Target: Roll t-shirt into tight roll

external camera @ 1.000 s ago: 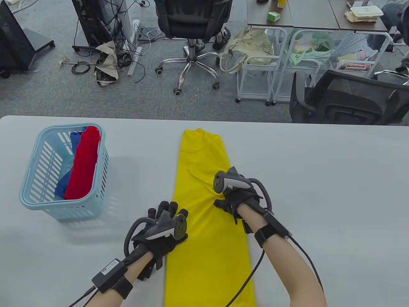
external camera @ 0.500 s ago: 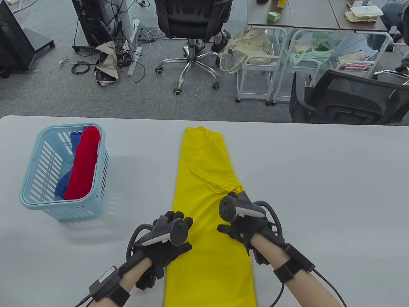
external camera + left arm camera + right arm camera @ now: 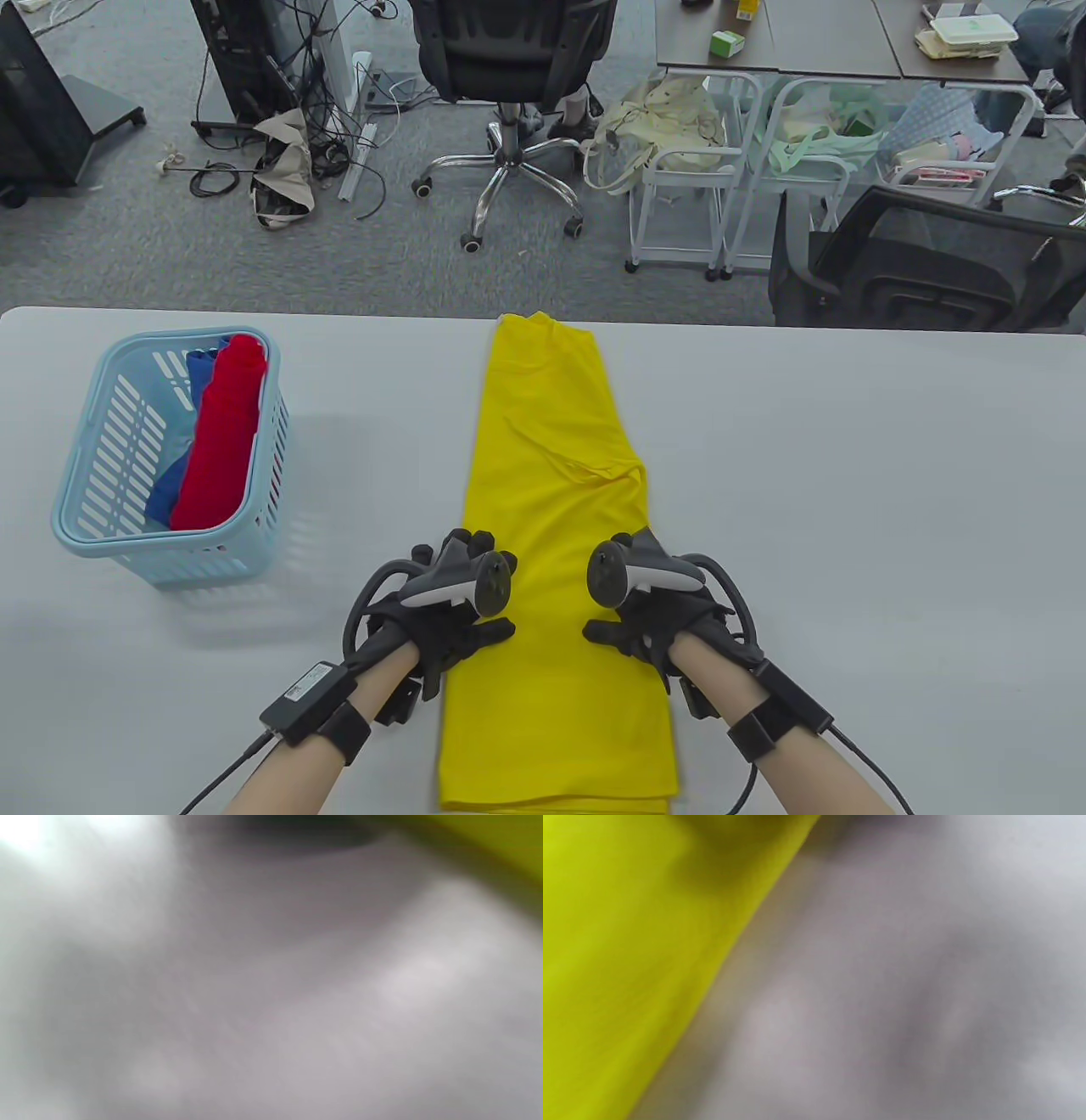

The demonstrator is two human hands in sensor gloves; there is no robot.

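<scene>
Resting palm-down on the yellow t-shirt [image 3: 556,526], left hand [image 3: 445,620] and right hand [image 3: 657,615] press flat, fingers relaxed, gripping nothing.

Both wrist views are heavily blurred. The left wrist view resolves only grey desk [image 3: 271,1005] and a yellow smear of shirt [image 3: 488,836] at the top right corner; no fingers can be made out. The right wrist view resolves only shirt [image 3: 628,963] on the left and grey desk [image 3: 903,984] on the right.

In the table view, the shirt's [image 3: 551,475] near end runs to the bottom edge, where the fabric blurs. The trackers cover most of the left hand [image 3: 441,624] and right hand [image 3: 666,620], so finger posture cannot be determined. The basket [image 3: 76,518] wall hides the lower part of the red roll [image 3: 225,433] and most of the blue roll [image 3: 197,373].
</scene>
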